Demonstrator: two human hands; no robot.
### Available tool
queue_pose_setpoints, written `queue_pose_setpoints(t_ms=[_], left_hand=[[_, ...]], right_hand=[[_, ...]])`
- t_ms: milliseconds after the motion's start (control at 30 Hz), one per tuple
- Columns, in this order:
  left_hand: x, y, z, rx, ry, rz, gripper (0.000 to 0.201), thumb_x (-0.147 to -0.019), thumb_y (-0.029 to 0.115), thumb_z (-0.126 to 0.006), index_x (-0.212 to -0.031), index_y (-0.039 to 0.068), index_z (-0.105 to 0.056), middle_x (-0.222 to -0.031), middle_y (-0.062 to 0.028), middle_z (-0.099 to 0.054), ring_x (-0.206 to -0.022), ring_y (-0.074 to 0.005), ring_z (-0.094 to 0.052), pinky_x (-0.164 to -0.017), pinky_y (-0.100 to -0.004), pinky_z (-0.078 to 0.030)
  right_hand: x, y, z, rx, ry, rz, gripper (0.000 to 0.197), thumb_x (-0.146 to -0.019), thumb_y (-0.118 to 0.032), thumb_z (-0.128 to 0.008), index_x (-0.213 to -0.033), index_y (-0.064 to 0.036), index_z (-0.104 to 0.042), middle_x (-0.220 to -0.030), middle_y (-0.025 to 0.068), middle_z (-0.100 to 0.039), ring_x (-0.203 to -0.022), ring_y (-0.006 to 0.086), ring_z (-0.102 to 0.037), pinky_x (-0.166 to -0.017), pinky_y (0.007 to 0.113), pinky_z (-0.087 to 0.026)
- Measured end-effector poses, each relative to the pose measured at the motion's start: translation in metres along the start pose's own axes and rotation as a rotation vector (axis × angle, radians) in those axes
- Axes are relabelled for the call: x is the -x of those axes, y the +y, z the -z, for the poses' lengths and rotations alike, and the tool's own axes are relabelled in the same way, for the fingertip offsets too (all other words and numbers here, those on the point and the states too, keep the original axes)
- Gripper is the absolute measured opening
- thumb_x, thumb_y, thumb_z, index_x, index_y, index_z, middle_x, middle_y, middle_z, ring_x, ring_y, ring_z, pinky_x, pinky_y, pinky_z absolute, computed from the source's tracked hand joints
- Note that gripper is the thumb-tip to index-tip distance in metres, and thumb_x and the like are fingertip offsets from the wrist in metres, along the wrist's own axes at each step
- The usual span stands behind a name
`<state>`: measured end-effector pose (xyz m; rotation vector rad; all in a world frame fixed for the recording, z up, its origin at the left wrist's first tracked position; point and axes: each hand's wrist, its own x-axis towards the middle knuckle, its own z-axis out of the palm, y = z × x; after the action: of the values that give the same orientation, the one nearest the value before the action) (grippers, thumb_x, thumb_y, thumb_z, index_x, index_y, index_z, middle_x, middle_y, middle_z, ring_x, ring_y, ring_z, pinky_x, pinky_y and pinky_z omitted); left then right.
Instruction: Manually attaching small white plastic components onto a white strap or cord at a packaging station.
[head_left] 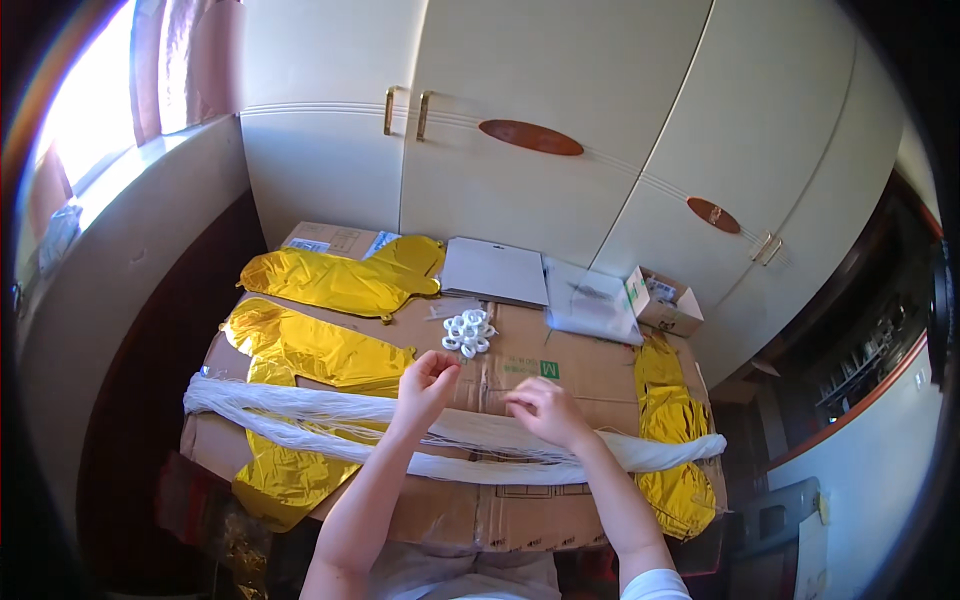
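A long loop of white thread (510, 430) lies stretched from side to side across the cardboard-covered table. Above it, my left hand (428, 390) is raised with thumb and fingers pinched together. To its right, my right hand (548, 412) is also closed in a pinch, a short gap from the left. Whatever the fingertips hold, perhaps a fine strand, is too thin to make out. Just beyond my left hand sits a small pile of white rings (468, 334).
Flat gold foil pieces (320, 345) lie at left, and another gold foil piece (672, 440) at right. Along the back are a grey board (494, 272), a clear plastic sheet (592, 300) and a small open box (672, 315). Cream cabinets (540, 60) stand behind.
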<state>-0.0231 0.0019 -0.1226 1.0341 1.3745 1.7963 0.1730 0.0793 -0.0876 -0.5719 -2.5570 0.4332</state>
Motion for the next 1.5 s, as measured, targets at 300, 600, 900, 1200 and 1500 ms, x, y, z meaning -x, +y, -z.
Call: queue_pose_setpoints(t_ms=[300, 600, 900, 1200, 1500], left_hand=[[0.011, 0.013, -0.013, -0.382, -0.114, -0.13, 0.011, -0.075, 0.011, -0.06, -0.081, 0.002, -0.059, -0.07, -0.0075, -0.059, -0.065, -0.0172, -0.054, -0.062, -0.0286, -0.045], [0.021, 0.016, -0.024, -0.647, -0.353, -0.362, 0.011, -0.072, 0.013, -0.063, -0.08, 0.005, -0.062, -0.075, -0.0083, -0.06, -0.072, -0.0246, -0.056, -0.066, -0.0346, -0.045], [0.029, 0.016, -0.03, -0.745, -0.495, -0.482, 0.015, -0.069, 0.017, -0.068, -0.08, 0.008, -0.065, -0.078, -0.0057, -0.06, -0.078, -0.0248, -0.054, -0.073, -0.0367, -0.044], [0.039, 0.011, -0.038, -0.793, -0.568, -0.565, 0.017, -0.068, 0.019, -0.069, -0.082, 0.01, -0.065, -0.082, -0.0041, -0.059, -0.083, -0.0242, -0.053, -0.076, -0.0356, -0.043], [0.036, 0.013, -0.038, -0.801, -0.521, -0.504, 0.01, -0.073, 0.016, -0.065, -0.077, 0.007, -0.063, -0.08, -0.0059, -0.058, -0.081, -0.0237, -0.054, -0.075, -0.0341, -0.042]], right_hand=[[0.06, 0.019, 0.032, -0.016, -0.209, 0.026, 0.013, -0.071, -0.011, -0.062, -0.084, -0.0102, -0.067, -0.089, 0.0036, -0.06, -0.087, 0.0208, -0.054, -0.085, 0.034, -0.04], [0.062, 0.022, 0.033, -0.057, -0.102, -0.003, 0.007, -0.075, -0.014, -0.061, -0.076, -0.0077, -0.061, -0.08, 0.0052, -0.058, -0.085, 0.0238, -0.053, -0.078, 0.035, -0.041], [0.063, 0.009, 0.035, 0.156, -0.198, 0.072, 0.006, -0.072, -0.014, -0.065, -0.077, -0.0113, -0.065, -0.086, 0.0025, -0.057, -0.086, 0.0207, -0.052, -0.08, 0.033, -0.04], [0.059, 0.007, 0.04, -0.317, -0.086, -0.259, 0.008, -0.075, -0.014, -0.065, -0.08, -0.0077, -0.065, -0.073, 0.0064, -0.062, -0.072, 0.02, -0.059, -0.069, 0.031, -0.047], [0.05, 0.019, 0.04, -0.859, -0.046, -0.33, 0.017, -0.08, -0.01, -0.059, -0.093, -0.0031, -0.052, -0.071, -0.0017, -0.053, -0.067, 0.0056, -0.048, -0.063, 0.023, -0.042]])
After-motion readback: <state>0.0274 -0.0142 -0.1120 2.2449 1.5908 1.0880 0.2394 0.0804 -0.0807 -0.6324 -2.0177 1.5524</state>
